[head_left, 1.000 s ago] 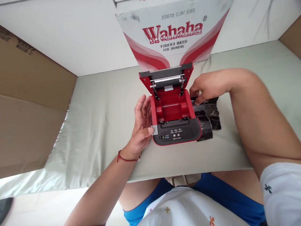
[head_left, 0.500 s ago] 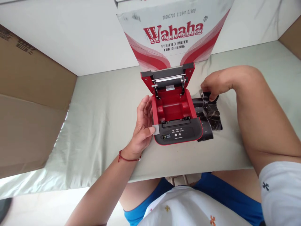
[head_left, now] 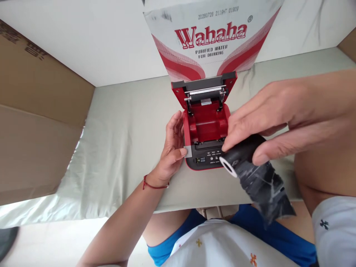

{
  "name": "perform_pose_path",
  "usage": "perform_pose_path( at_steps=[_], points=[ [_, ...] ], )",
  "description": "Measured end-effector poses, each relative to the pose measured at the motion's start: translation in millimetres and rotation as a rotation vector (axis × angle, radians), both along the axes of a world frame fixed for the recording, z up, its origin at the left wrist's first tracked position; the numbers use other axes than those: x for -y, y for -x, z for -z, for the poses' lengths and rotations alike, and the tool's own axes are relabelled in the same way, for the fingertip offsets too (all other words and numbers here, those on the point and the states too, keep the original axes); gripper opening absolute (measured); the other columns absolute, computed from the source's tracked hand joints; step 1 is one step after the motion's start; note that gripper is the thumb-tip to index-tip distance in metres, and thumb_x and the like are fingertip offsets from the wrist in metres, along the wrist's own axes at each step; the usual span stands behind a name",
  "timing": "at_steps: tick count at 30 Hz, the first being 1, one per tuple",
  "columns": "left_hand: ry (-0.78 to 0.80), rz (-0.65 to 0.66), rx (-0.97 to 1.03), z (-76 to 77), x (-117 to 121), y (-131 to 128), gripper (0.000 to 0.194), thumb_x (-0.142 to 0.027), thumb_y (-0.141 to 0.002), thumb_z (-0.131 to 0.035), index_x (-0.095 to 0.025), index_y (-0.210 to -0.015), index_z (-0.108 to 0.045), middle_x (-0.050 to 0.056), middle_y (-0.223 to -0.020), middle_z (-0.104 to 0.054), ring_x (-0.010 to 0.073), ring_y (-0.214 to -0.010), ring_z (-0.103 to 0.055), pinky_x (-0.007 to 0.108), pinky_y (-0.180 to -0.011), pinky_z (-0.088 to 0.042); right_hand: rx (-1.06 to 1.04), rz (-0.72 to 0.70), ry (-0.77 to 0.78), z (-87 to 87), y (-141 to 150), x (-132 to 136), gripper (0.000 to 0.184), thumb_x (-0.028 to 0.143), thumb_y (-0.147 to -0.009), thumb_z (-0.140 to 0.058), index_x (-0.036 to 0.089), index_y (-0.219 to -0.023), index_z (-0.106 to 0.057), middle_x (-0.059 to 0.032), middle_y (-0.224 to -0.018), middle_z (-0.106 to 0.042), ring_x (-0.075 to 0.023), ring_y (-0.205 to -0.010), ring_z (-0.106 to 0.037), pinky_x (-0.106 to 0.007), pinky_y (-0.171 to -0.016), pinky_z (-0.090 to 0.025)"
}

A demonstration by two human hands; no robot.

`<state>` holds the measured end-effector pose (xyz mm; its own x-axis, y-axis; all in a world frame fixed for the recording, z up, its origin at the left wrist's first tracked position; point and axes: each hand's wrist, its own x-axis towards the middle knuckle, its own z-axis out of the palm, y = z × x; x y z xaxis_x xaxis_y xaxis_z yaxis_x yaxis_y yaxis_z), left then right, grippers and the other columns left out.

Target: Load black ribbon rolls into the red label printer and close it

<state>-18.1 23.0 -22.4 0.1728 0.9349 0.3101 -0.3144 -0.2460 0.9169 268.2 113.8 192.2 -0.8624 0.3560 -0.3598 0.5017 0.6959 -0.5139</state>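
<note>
A small red and black printer (head_left: 206, 126) stands on the cloth with its lid tilted up, showing a bare red compartment and a roller under the lid. My left hand (head_left: 172, 150) grips its left side, thumb on the grey front corner and fingers along the side wall. Up in front of the printer's right side, my right hand (head_left: 280, 118) pinches a black roll (head_left: 244, 148) with a white core between thumb and fingers. From that roll a wrinkled black strip (head_left: 267, 189) with a torn-looking end hangs down, partly blurred. Roll and hand cover the printer's right front corner.
Behind the printer rises a white and red water carton (head_left: 211, 40). On the left stands a brown cardboard box (head_left: 39, 122). A pale green cloth (head_left: 133, 122) covers the table, whose front edge runs just above my lap.
My right hand has lifted the black roll off the cloth beside the printer and brought it nearer, over the printer's right front. My left hand still grips the printer.
</note>
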Motion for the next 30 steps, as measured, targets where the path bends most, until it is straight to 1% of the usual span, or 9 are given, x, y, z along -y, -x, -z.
perform_pose_path(
  at_steps=[1,3,7,13,17,20,23,27,30],
  points=[
    [0.000,-0.006,-0.005,0.2,0.1,0.3,0.097,-0.065,-0.085,-0.093,-0.048,-0.170,-0.048,-0.004,-0.188,-0.041,0.0365,-0.183,-0.025,0.058,-0.153,-0.021,-0.072,-0.041,0.084,4.2,9.8,0.5,0.038,0.049,-0.105,-0.076,0.029,-0.137,-0.082,0.0027,-0.112,-0.080,-0.0039,-0.087,-0.065,-0.020,-0.079,-0.044],
    [-0.002,-0.013,-0.010,0.8,0.0,0.7,0.097,-0.064,-0.085,-0.093,-0.047,-0.169,-0.050,-0.004,-0.188,-0.041,0.0372,-0.183,-0.024,0.060,-0.153,-0.020,-0.145,0.012,0.138,13.0,26.3,1.0,0.036,0.042,-0.110,-0.068,0.028,-0.140,-0.081,0.0028,-0.106,-0.079,-0.0039,-0.080,-0.061,-0.021,-0.074,-0.041],
    [-0.017,0.009,-0.008,0.6,-0.7,0.1,0.095,-0.063,-0.087,-0.090,-0.048,-0.171,-0.048,-0.004,-0.188,-0.040,0.0380,-0.181,-0.029,0.063,-0.152,-0.024,0.027,0.225,-0.064,27.6,51.4,4.7,0.031,0.029,-0.108,-0.065,0.024,-0.131,-0.084,0.0023,-0.090,-0.077,-0.0055,-0.068,-0.053,-0.026,-0.072,-0.036],
    [-0.158,-0.047,-0.124,-7.9,3.7,1.9,0.085,-0.064,-0.092,-0.086,-0.047,-0.169,-0.052,-0.003,-0.187,-0.041,0.0384,-0.182,-0.025,0.063,-0.153,-0.022,0.278,0.339,-0.299,42.1,75.0,16.1,0.026,0.033,-0.108,-0.062,0.023,-0.116,-0.084,-0.0045,-0.105,-0.078,-0.0123,-0.076,-0.052,-0.031,-0.072,-0.033],
    [-0.286,-0.048,-0.287,-16.6,11.6,7.1,0.064,-0.063,-0.097,-0.082,-0.042,-0.156,-0.069,-0.002,-0.189,-0.035,0.0420,-0.185,-0.005,0.069,-0.153,-0.002,0.288,0.307,-0.289,48.1,80.0,15.5,0.028,0.031,-0.107,-0.061,0.025,-0.119,-0.084,-0.0056,-0.108,-0.078,-0.0142,-0.081,-0.055,-0.031,-0.073,-0.031],
    [-0.372,-0.019,-0.394,-22.2,14.6,8.7,0.049,-0.062,-0.100,-0.079,-0.041,-0.145,-0.077,-0.002,-0.189,-0.036,0.0417,-0.186,-0.003,0.074,-0.150,0.008,0.231,0.326,-0.258,49.7,80.7,13.3,0.032,0.027,-0.106,-0.061,0.029,-0.126,-0.085,-0.0035,-0.113,-0.080,-0.0145,-0.091,-0.063,-0.030,-0.077,-0.033],
    [-0.394,-0.060,-0.414,-25.2,14.5,7.5,0.046,-0.062,-0.101,-0.079,-0.041,-0.142,-0.079,0.001,-0.184,-0.045,0.0397,-0.185,-0.010,0.075,-0.150,0.008,0.246,0.303,-0.295,51.6,78.8,13.0,0.033,0.031,-0.106,-0.060,0.030,-0.128,-0.085,-0.0037,-0.113,-0.080,-0.0149,-0.085,-0.059,-0.030,-0.075,-0.030],
    [-0.417,-0.094,-0.391,-27.8,14.7,5.6,0.043,-0.064,-0.102,-0.076,-0.039,-0.137,-0.080,0.003,-0.181,-0.048,0.0390,-0.185,-0.012,0.074,-0.151,0.006,0.294,0.228,-0.368,50.0,70.0,15.0,0.029,0.036,-0.106,-0.060,0.022,-0.115,-0.084,-0.0063,-0.100,-0.078,-0.0141,-0.071,-0.048,-0.031,-0.073,-0.027],
    [-0.393,-0.108,-0.399,-31.4,16.0,4.5,0.047,-0.065,-0.100,-0.080,-0.037,-0.138,-0.079,0.005,-0.178,-0.052,0.0416,-0.183,-0.016,0.078,-0.149,0.006,0.273,0.281,-0.333,42.4,62.4,15.5,0.031,0.031,-0.103,-0.061,0.024,-0.123,-0.083,-0.0043,-0.099,-0.078,-0.0146,-0.074,-0.052,-0.031,-0.074,-0.031]
  ],
)
